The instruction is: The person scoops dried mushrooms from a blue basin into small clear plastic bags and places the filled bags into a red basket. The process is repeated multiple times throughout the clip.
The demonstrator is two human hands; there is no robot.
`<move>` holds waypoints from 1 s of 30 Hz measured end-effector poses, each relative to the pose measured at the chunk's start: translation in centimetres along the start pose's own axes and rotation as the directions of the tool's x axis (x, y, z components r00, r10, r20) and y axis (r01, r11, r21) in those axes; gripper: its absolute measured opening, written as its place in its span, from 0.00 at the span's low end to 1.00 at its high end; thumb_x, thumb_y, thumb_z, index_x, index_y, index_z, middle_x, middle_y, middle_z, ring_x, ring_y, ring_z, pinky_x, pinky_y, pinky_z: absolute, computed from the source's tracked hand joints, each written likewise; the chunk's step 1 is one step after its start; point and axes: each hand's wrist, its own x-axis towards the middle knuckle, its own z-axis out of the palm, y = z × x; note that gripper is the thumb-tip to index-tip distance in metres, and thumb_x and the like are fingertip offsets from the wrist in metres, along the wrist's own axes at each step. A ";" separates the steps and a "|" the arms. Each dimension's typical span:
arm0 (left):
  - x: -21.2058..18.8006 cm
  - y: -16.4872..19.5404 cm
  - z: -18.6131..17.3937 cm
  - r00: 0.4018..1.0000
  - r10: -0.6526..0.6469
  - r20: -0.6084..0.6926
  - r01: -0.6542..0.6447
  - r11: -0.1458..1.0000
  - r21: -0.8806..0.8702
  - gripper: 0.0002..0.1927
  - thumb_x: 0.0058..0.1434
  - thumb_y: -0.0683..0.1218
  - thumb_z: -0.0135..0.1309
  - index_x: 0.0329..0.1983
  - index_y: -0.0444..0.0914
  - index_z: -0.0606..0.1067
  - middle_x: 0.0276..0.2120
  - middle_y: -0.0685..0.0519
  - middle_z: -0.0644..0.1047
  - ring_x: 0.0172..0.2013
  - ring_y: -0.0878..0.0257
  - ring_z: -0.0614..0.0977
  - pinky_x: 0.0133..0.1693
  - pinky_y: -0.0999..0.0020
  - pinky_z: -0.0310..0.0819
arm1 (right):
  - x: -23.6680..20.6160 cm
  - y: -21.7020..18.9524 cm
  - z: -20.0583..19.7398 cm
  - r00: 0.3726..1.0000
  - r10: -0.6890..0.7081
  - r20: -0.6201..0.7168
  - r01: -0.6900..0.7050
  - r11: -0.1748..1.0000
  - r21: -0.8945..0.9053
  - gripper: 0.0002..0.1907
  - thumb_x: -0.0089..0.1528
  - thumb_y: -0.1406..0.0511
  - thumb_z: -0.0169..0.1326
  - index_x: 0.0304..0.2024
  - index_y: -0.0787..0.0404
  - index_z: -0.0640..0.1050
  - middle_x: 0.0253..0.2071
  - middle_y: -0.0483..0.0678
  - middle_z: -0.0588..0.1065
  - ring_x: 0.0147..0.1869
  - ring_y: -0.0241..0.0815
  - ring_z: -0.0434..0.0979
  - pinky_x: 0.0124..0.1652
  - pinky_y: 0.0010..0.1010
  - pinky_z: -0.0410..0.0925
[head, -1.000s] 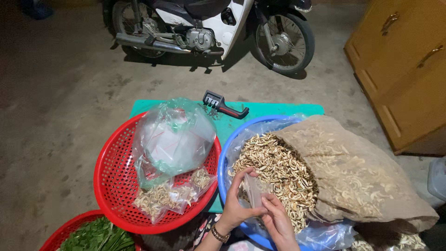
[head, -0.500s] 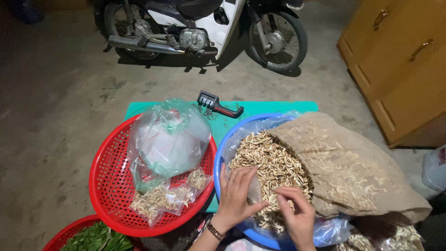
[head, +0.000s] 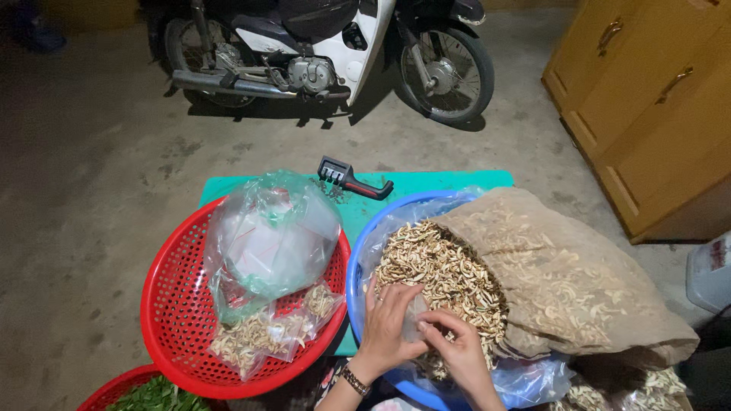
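My left hand [head: 387,327] and my right hand [head: 454,348] meet over a pile of pale dried slices [head: 442,270] in a blue basin [head: 354,285]. Between the two hands sits a small clear plastic bag [head: 413,318], held by both. The left hand's fingers rest on the pile and on the bag's left side; the right hand's fingertips pinch the bag's right edge. A big brown sack [head: 563,278] lies tipped in the basin, spilling the slices out of its mouth.
A red basket [head: 171,320] at left holds a puffed clear bag [head: 270,236] and small filled packets [head: 263,335]. A black and red hand tool [head: 352,179] lies on a teal mat [head: 442,183]. Motorbike [head: 320,53] behind, wooden cabinet [head: 655,106] right, second red basket with greens [head: 152,396] bottom left.
The hands have gone from holding the small bag up near my body to pressing it down into the slices. The view has tilted slightly.
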 end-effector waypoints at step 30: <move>0.5 -1.9 -1.9 0.945 -0.316 -0.080 0.282 0.916 -0.286 0.45 0.42 0.46 0.70 0.66 0.38 0.68 0.59 0.45 0.74 0.60 0.49 0.75 0.62 0.56 0.66 | 8.4 1.8 -0.2 0.982 -0.140 0.126 0.183 0.559 -0.808 0.49 0.41 0.58 0.73 0.66 0.48 0.73 0.69 0.58 0.60 0.68 0.65 0.64 0.58 0.54 0.62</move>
